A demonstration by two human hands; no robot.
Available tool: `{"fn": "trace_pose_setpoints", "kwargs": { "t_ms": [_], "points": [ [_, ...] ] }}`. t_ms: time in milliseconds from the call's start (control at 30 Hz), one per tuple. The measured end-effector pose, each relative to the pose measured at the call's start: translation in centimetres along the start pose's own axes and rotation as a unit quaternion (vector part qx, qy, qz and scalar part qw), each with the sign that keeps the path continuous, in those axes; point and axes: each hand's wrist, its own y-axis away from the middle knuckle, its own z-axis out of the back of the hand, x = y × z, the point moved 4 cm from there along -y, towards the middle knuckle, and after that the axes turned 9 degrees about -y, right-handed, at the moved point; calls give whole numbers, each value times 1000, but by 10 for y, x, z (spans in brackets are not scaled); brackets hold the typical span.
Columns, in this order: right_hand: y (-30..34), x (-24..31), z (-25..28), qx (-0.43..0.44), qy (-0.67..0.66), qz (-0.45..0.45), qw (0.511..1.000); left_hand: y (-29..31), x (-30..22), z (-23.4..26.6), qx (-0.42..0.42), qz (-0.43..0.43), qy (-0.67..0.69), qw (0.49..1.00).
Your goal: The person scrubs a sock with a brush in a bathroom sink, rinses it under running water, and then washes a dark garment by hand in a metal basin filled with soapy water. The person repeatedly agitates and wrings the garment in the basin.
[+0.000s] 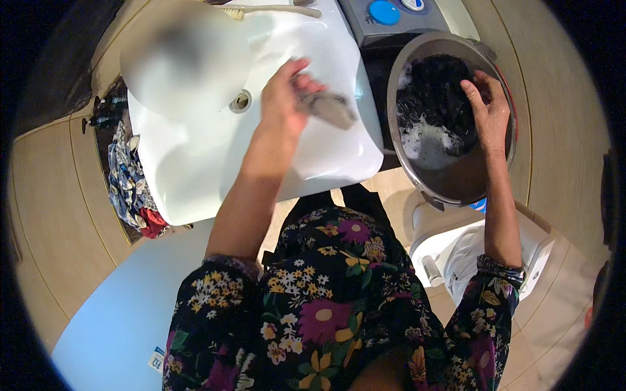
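My left hand [285, 104] is closed around a small grey, soft-looking bundle [331, 109], held over the white sink [189, 176]. Motion blurs the bundle, so its kind cannot be made out. At the right, my right hand [489, 112] is inside the rim of an oval grey basin [427, 186]. Its thumb and forefinger are apart, beside a soaked black cloth [437, 91]. White suds [427, 140] float on the water around that cloth.
A long-handled brush [280, 9] lies along the sink's far edge. Patterned cloths [124, 169] are bunched at its left. Beyond the basin stands a dark grey box with a blue round lid [384, 12]. A white toilet [430, 225] is below the basin.
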Motion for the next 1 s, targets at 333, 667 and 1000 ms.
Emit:
{"fn": "trace_pose_setpoints", "kwargs": {
  "t_ms": [333, 667, 1000],
  "points": [
    [-6, -14, -30, 136, 123, 39, 982, -46, 34, 149, -216, 156, 100, 959],
    [11, -10, -39, 94, 162, 50, 981, -85, -27, 250, -204, -11, 132, 970],
    [-12, -41, -34, 58, 45, -57, 996, -91, -47, 292, -326, -272, -561, 711]
  ]
}}
